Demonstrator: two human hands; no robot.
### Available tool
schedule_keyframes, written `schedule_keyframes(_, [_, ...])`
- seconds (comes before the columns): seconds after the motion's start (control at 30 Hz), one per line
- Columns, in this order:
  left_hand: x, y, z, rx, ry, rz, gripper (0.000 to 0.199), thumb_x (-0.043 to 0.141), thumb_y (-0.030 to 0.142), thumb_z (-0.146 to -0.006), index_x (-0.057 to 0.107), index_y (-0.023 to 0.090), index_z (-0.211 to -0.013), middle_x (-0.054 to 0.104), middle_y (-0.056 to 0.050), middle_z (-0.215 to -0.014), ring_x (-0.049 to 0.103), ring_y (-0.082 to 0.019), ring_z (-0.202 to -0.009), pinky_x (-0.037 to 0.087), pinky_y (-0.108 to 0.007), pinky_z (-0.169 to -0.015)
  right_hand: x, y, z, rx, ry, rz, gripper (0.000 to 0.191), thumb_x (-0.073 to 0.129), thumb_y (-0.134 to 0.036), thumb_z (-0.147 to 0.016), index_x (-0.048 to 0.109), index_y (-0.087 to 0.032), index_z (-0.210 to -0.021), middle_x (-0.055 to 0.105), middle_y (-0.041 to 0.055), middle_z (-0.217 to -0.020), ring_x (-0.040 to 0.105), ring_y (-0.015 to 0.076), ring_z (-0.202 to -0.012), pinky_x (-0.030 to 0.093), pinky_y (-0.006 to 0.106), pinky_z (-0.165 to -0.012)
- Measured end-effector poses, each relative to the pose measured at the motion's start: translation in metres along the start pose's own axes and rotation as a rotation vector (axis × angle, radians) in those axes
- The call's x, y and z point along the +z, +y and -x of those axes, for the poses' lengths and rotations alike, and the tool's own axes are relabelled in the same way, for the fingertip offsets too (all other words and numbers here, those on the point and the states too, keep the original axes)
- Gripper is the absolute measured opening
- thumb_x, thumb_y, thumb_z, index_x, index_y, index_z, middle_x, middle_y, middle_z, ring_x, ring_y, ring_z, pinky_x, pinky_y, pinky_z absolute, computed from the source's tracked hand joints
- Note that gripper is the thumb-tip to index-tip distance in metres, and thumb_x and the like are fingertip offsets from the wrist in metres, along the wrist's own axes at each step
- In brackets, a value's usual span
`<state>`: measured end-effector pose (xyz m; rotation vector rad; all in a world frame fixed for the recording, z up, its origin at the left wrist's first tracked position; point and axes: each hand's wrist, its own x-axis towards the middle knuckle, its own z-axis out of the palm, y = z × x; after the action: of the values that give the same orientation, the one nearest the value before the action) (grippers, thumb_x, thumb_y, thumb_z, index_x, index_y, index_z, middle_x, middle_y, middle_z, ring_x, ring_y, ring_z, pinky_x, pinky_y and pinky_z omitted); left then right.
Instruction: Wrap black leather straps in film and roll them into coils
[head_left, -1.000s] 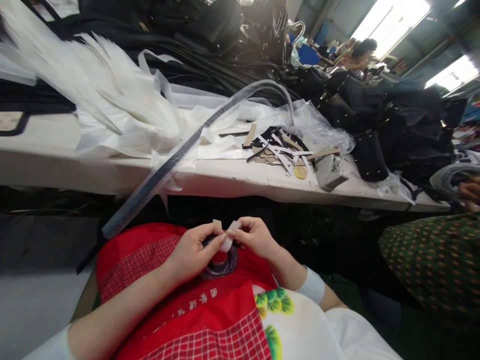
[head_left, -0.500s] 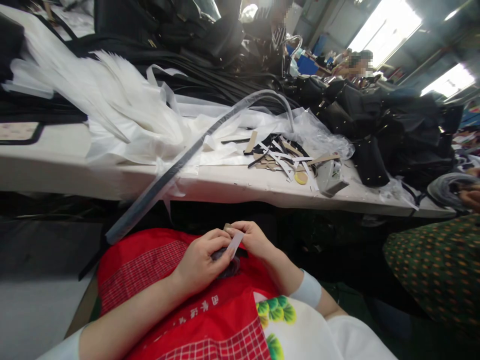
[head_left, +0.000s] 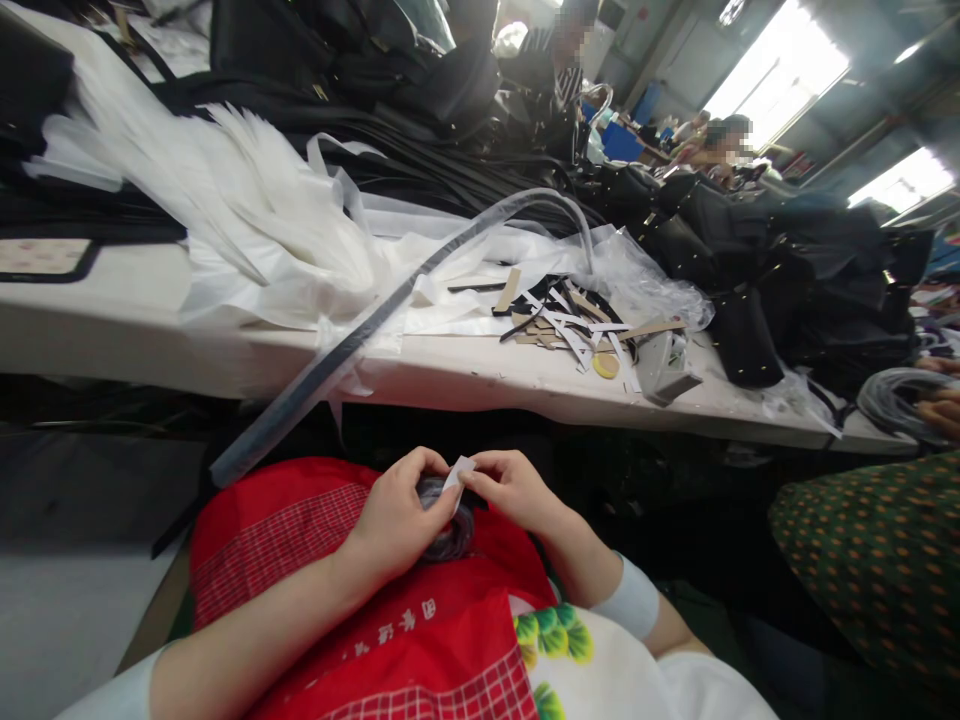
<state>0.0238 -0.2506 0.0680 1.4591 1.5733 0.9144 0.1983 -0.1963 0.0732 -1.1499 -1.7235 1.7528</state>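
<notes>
Over the red apron [head_left: 281,535] on my lap, both hands are close together. My left hand [head_left: 397,510] is closed around a dark coil wrapped in clear plastic [head_left: 452,540], its thumb against a small white strip [head_left: 456,474]. From the other side, my right hand [head_left: 517,490] pinches the strip's upper end between thumb and fingers. Part of the coil is hidden behind my left fingers. A dark strap in a clear plastic sleeve [head_left: 360,335] hangs over the table edge to the left of my hands.
On the white table [head_left: 442,372] lie a pile of paper and black strips [head_left: 555,320], a grey tape dispenser [head_left: 666,368] and white plastic sleeves [head_left: 292,230]. Black bags [head_left: 712,220] are heaped behind. At right, a co-worker's hand [head_left: 941,410] holds a plastic-wrapped coil [head_left: 889,400].
My right thumb has come onto the white strip, which has shifted slightly up and left. A brown piece seen at my right fingertips earlier no longer shows. More of the coil is visible.
</notes>
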Motion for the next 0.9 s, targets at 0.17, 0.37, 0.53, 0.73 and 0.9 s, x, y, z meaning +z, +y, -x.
schedule_keyframes(0.17, [0.003, 0.004, 0.003, -0.039, 0.024, -0.023, 0.024, 0.062, 0.04, -0.076, 0.049, 0.022, -0.085, 0.062, -0.001, -0.081, 0.062, -0.02, -0.072, 0.047, -0.031, -0.065, 0.0, 0.004, -0.005, 0.064, 0.005, -0.08, 0.024, 0.071, -0.037, -0.074, 0.073, -0.014, -0.079, 0.072, 0.003, -0.076, 0.063, 0.0159, -0.068, 0.049, 0.029, -0.071])
schedule_keyframes(0.37, [0.001, 0.003, 0.0, -0.023, -0.007, -0.018, 0.023, 0.062, 0.04, -0.077, 0.05, 0.023, -0.084, 0.062, -0.001, -0.08, 0.062, -0.02, -0.072, 0.047, -0.031, -0.064, 0.002, 0.01, -0.007, 0.076, 0.057, -0.078, 0.013, 0.074, -0.026, -0.069, 0.068, -0.014, -0.073, 0.07, 0.0004, -0.069, 0.061, 0.0122, -0.06, 0.049, 0.024, -0.061])
schedule_keyframes(0.53, [-0.007, -0.004, -0.01, -0.054, -0.305, -0.005, 0.019, 0.062, 0.04, -0.076, 0.06, 0.022, -0.081, 0.067, -0.001, -0.076, 0.064, -0.022, -0.073, 0.048, -0.031, -0.065, 0.009, 0.005, 0.004, -0.173, 0.215, 0.296, 0.014, 0.06, -0.015, -0.079, 0.073, -0.018, -0.083, 0.074, 0.0023, -0.081, 0.068, 0.0156, -0.074, 0.054, 0.026, -0.071])
schedule_keyframes(0.73, [-0.01, -0.025, -0.043, -0.107, -0.347, 0.314, 0.039, 0.072, 0.05, -0.061, 0.071, 0.023, -0.089, 0.075, -0.005, -0.089, 0.067, -0.031, -0.091, 0.053, -0.039, -0.084, 0.004, -0.002, 0.011, -0.563, 0.169, 0.764, 0.042, 0.054, -0.02, -0.085, 0.058, -0.02, -0.127, 0.065, 0.0073, -0.124, 0.059, 0.0185, -0.115, 0.045, 0.032, -0.104])
schedule_keyframes(0.9, [-0.005, -0.033, -0.061, -0.298, -0.301, 0.55, 0.06, 0.072, 0.073, -0.05, 0.075, 0.028, -0.089, 0.076, -0.005, -0.102, 0.065, -0.037, -0.105, 0.055, -0.045, -0.092, 0.0, 0.001, 0.01, -0.647, 0.245, 0.885, 0.044, 0.051, -0.026, -0.088, 0.052, -0.017, -0.132, 0.059, 0.009, -0.133, 0.051, 0.0176, -0.126, 0.037, 0.033, -0.112])
